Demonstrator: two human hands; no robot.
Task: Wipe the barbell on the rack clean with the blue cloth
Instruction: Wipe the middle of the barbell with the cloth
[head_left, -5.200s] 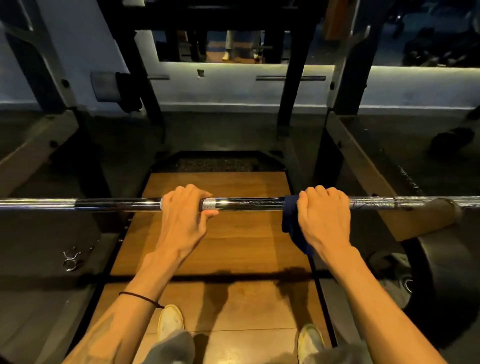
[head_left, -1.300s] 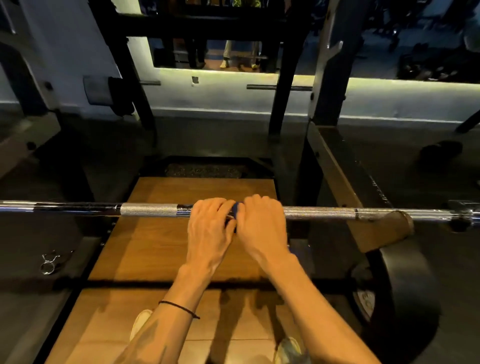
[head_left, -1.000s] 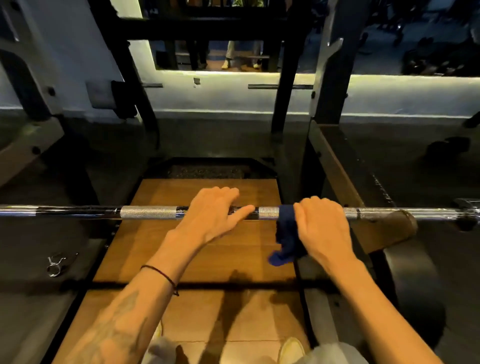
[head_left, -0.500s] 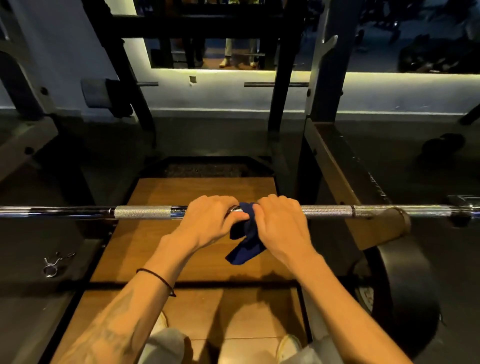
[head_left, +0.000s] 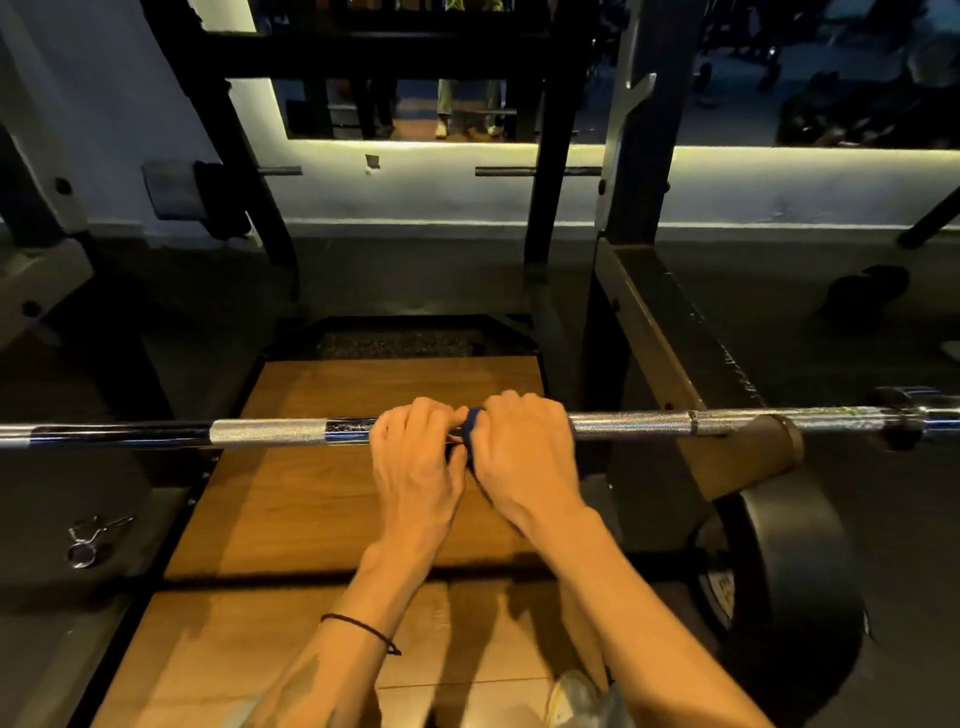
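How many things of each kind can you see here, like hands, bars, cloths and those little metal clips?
Hands: 2, the left hand and the right hand, both on the bar
Barbell: 1
Blue cloth: 1, mostly hidden under the right hand
Weight plate: 1
Metal collar clip: 1, on the floor
Total: 6

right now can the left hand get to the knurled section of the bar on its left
Probably yes: the left hand already grips the barbell, and the knurled section lies bare just along it, with nothing between.
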